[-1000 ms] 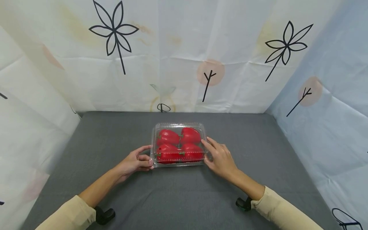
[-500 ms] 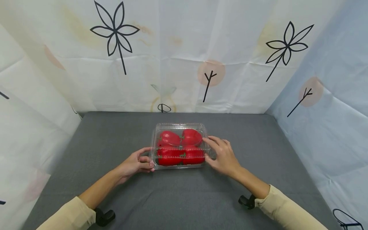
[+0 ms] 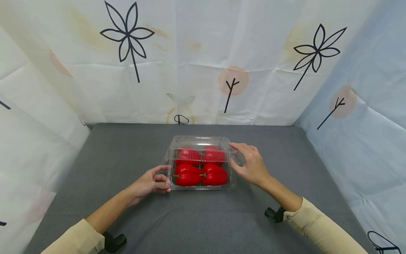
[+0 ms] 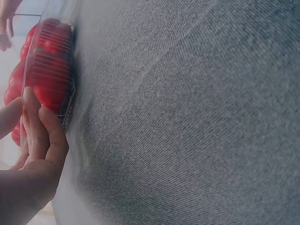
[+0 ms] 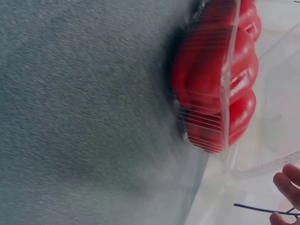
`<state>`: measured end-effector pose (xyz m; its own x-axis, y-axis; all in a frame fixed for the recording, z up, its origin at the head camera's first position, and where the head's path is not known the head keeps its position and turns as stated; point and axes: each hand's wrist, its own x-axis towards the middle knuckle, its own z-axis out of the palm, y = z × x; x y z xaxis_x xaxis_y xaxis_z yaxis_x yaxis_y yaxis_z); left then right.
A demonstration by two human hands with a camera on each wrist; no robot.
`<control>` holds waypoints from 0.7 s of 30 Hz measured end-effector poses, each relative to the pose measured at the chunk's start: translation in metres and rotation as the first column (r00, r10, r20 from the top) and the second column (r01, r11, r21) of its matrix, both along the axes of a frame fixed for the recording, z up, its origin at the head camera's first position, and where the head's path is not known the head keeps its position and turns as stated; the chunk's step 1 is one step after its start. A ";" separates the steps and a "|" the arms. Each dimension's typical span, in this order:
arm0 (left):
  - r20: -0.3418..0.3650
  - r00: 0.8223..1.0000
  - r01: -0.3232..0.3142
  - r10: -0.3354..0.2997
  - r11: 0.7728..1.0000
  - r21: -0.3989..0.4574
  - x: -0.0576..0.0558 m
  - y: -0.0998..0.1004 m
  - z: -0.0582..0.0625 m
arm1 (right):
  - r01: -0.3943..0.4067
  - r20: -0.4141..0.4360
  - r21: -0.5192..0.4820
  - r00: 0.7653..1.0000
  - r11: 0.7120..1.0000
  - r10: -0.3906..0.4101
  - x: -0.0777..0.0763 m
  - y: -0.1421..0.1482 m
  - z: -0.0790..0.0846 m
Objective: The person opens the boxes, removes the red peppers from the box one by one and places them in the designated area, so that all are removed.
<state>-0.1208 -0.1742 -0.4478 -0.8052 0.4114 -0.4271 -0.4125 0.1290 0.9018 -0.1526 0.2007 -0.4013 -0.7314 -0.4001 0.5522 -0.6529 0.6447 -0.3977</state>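
Beige sleeve (image 3: 77,236) at the left leads to the left hand (image 3: 149,182), whose fingers, partly curled, pinch the left rim of the clear plastic tray (image 3: 200,188). This tray sits on the grey cloth-covered worktop (image 3: 196,218), with four shiny red bell peppers (image 3: 188,175) in two rows. Over them, the clear plastic lid (image 3: 203,155) stands tilted, its front edge raised. Further right, the right hand (image 3: 250,164) pinches the lid's right edge with bent fingers. For good opening, I think, the left should hold the tray steady, while the right turns the lid gently, without twisting.
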 end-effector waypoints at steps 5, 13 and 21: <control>-0.001 1.000 0.006 -0.006 1.000 0.005 0.002 0.000 -0.001 | 0.008 -0.004 -0.105 1.000 0.994 -0.009 -0.009 -0.001 0.005; -0.011 1.000 0.015 -0.015 1.000 0.005 0.006 0.002 -0.001 | 0.058 0.057 -0.261 0.997 0.964 -0.045 -0.025 -0.005 0.009; -0.031 0.999 0.041 -0.041 0.999 0.002 0.006 0.002 -0.004 | 0.144 0.165 -0.298 0.981 0.944 -0.098 -0.036 -0.014 0.014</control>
